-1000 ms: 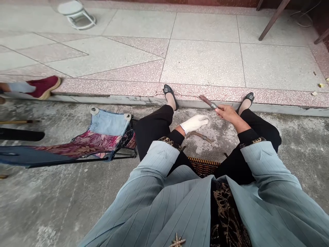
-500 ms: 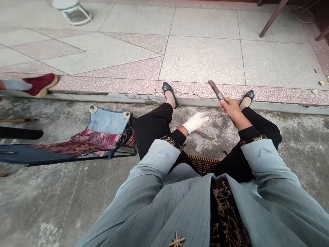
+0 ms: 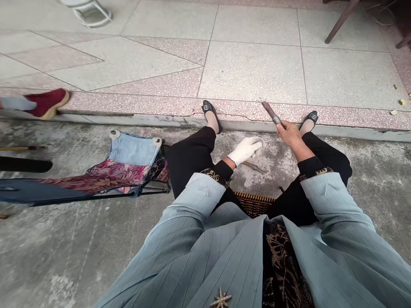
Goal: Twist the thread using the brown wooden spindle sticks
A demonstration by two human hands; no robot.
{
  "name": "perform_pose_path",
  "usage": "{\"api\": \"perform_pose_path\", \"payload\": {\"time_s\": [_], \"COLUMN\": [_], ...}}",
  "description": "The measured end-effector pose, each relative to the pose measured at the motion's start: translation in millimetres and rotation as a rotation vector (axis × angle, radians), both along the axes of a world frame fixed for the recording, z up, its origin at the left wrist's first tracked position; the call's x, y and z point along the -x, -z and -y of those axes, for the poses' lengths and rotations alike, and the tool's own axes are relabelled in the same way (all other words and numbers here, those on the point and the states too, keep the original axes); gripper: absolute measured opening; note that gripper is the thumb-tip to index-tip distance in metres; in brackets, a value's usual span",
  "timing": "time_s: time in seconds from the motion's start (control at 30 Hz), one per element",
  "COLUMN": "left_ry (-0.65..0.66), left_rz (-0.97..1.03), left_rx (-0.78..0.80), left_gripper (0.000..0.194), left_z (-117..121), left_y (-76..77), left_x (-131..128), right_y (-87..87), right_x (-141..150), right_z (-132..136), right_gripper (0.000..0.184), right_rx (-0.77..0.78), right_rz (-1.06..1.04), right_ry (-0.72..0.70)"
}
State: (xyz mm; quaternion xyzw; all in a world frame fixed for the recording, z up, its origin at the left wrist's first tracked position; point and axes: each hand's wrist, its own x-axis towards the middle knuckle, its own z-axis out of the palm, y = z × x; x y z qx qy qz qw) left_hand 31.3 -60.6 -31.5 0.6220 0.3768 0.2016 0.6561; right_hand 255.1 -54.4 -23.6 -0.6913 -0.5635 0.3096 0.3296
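I sit low over a concrete floor with my legs spread. My right hand (image 3: 289, 132) is closed round the handle of a rusty blade tool (image 3: 270, 112), whose blade points up and away over the step edge. My left hand (image 3: 246, 149) wears a white glove and rests on the concrete between my legs, its fingers curled over something small that I cannot make out. A second rusty metal tool (image 3: 253, 167) lies on the floor just beside the gloved hand.
A folding fabric stool (image 3: 128, 164) lies tipped on my left. A woven basket rim (image 3: 255, 204) shows under my lap. Beyond a raised terrazzo step (image 3: 144, 109), another person's red shoe (image 3: 48, 102), a white stand (image 3: 88, 10) and wooden furniture legs (image 3: 340, 21).
My right hand swung the blade tool from nearly flat to pointing upward, then lowered it slightly. The gloved left hand stayed on the floor. The camera tilted down a little.
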Motion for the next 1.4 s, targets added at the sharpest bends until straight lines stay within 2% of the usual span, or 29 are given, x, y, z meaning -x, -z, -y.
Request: {"api": "perform_pose_path", "payload": {"time_s": [0.17, 0.27, 0.33, 0.43, 0.53, 0.6, 0.67, 0.73, 0.8, 0.9, 1.0, 1.17, 1.27, 1.4], "left_ry": [-0.048, -0.046, -0.032, -0.033, -0.007, 0.078, 0.16, 0.193, 0.208, 0.201, 0.093, -0.131, -0.194, -0.196], "left_rz": [0.059, 0.045, -0.044, -0.276, -0.51, -0.585, -0.551, -0.428, -0.293, -0.168, -0.108, -0.109, -0.067, -0.099], "left_rx": [0.061, 0.049, -0.016, -0.303, -0.672, -0.801, -0.814, -0.724, -0.586, -0.436, -0.324, -0.138, -0.096, -0.142], "left_gripper": [0.024, 0.024, 0.024, 0.023, 0.025, 0.026, 0.027, 0.026, 0.026, 0.024, 0.024, 0.025, 0.025, 0.02], "left_z": [2.4, 3.3, 2.5, 0.2, -0.5, 0.3, 0.7, -0.5, -3.1, -7.0, -7.5, -2.3, 0.0, -0.8], "left_y": [-0.6, -2.0, -3.4, -5.2, -4.9, -4.4, -5.3, -8.2, -11.8, -13.4, -7.3, 2.5, -0.1, -5.8], "left_x": [-0.7, -0.8, -0.4, 0.1, -0.3, -0.6, 0.5, 3.4, 7.2, 11.0, 9.3, 0.1, -3.0, -2.0], "right_y": [-3.8, -8.9, -13.0, -17.5, -19.2, -19.8, -21.4, -25.1, -30.9, -39.5, -41.0, -28.0, -22.9, -23.0], "right_x": [1.0, 2.6, 5.1, 10.0, 12.8, 11.2, 6.2, -1.1, -9.0, -17.3, -18.4, -5.3, 5.8, 13.6], "right_z": [1.2, 3.8, 6.1, 9.0, 11.4, 12.9, 14.4, 15.6, 16.6, 18.2, 20.1, 22.1, 22.3, 21.6], "right_gripper": [0.034, 0.03, 0.028, 0.032, 0.029, 0.024, 0.022, 0.028, 0.036, 0.044, 0.04, 0.033, 0.038, 0.043], "right_rx": [0.001, 0.029, 0.084, 0.217, 0.435, 0.624, 0.788, 0.85, 0.827, 0.765, 0.638, 0.426, 0.396, 0.393], "right_rz": [-0.049, 0.156, 0.348, 0.569, 0.664, 0.593, 0.38, 0.12, -0.064, -0.234, -0.42, -0.671, -0.729, -0.735], "right_ry": [-0.018, -0.044, -0.068, -0.169, -0.429, -0.686, -0.917, -1.055, -1.095, -1.056, -0.954, -0.603, -0.44, -0.342]}}
